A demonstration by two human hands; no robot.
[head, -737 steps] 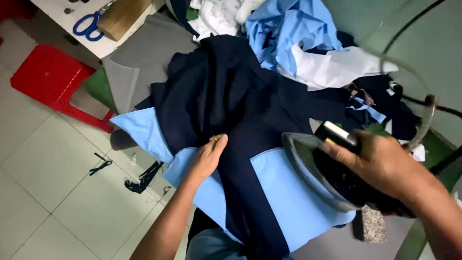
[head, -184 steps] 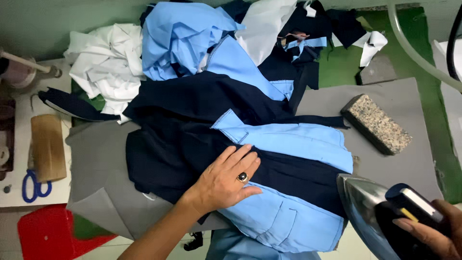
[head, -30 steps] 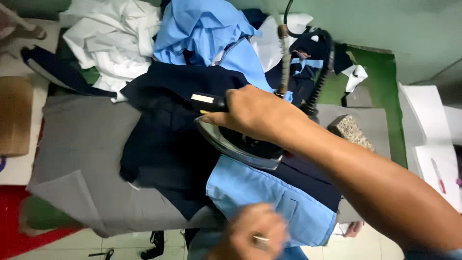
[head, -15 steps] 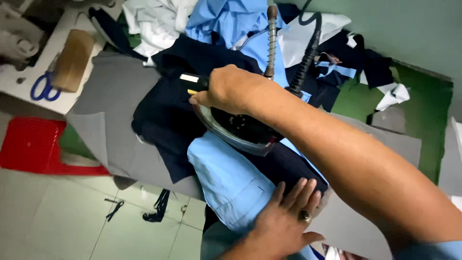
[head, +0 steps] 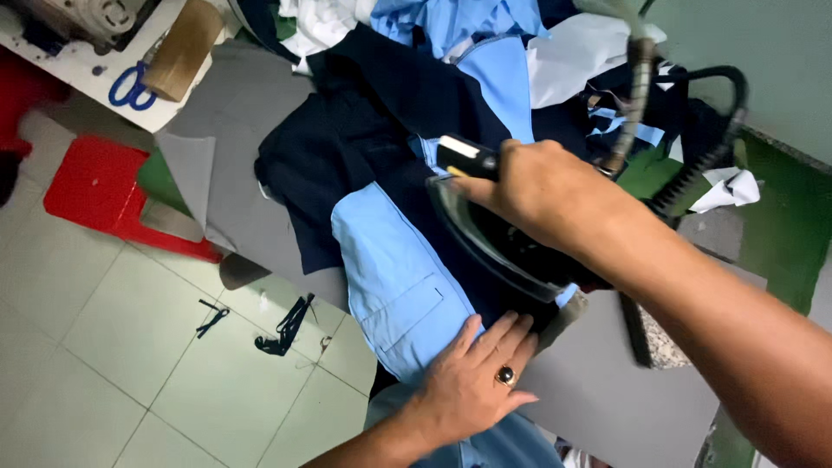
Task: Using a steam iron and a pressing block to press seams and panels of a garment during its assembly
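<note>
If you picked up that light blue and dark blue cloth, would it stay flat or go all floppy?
Probably floppy: the garment drapes over the grey board edge and wrinkles. It likely slides easily, since the left hand presses it flat while the right hand holds the iron.

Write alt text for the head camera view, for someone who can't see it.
A person's right hand grips a black clothes iron on a navy and light blue garment spread over a grey ironing surface, while the left hand, wearing a ring, presses flat on the light blue part. More clothes lie piled behind; blue scissors sit at upper left.
</note>
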